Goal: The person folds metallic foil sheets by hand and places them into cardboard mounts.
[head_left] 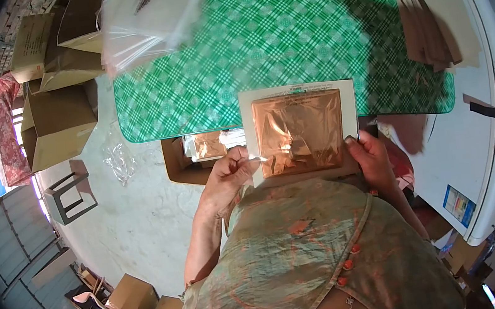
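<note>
A flat, square copper-coloured packet (299,132) under shiny film lies against a white sheet (247,117) with printed lines along its far edge. Both are in front of my body, at the near edge of the green table. The fingers of my left hand (231,172) are pinched on a small white strip (261,159) at the sheet's left side. My right hand (371,154) grips the sheet's right edge, thumb on top beside the packet's lower right corner. The fingers beneath are hidden.
A green plaid cloth (282,37) covers the table. Clear plastic bags (149,23) are piled at its far left, brown paper pieces (430,24) at its right. An open carton (177,164) below holds more copper-coloured packets. Cardboard boxes (61,116) stand left; a white appliance (441,154) is at right.
</note>
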Demonstrator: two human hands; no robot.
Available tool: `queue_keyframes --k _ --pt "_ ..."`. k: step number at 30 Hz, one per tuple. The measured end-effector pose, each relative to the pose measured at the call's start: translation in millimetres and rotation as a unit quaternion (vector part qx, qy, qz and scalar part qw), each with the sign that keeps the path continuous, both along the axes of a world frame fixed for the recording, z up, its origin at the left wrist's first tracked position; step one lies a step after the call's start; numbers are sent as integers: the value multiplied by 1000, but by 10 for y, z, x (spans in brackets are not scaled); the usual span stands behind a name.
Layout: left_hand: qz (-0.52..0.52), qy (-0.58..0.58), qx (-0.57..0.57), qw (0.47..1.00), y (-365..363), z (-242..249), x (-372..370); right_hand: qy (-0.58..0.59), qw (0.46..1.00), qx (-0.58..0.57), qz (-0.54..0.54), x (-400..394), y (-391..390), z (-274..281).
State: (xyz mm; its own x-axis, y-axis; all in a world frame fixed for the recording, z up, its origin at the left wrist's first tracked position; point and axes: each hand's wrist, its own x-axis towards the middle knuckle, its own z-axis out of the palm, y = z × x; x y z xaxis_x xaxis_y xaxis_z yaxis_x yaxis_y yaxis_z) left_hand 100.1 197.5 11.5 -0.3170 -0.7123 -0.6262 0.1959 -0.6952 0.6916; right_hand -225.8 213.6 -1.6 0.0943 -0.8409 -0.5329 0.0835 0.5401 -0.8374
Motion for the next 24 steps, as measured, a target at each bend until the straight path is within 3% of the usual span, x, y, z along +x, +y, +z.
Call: queue_keyframes --k 4,7,12,18,24 --pt "16 62 -7 998 26 -11 -5 -43 999 22 15 -19 -21 86" --pt "-29 38 -35 998 41 -62 38 -74 995 60 26 -45 0 109" --pt "-31 23 13 999 78 -53 33 -88 991 90 39 -102 15 158" --pt "-31 5 58 998 70 37 32 -48 992 112 35 -29 0 216" --pt "-62 -26 26 997 152 -74 79 43 995 48 78 -44 7 136"
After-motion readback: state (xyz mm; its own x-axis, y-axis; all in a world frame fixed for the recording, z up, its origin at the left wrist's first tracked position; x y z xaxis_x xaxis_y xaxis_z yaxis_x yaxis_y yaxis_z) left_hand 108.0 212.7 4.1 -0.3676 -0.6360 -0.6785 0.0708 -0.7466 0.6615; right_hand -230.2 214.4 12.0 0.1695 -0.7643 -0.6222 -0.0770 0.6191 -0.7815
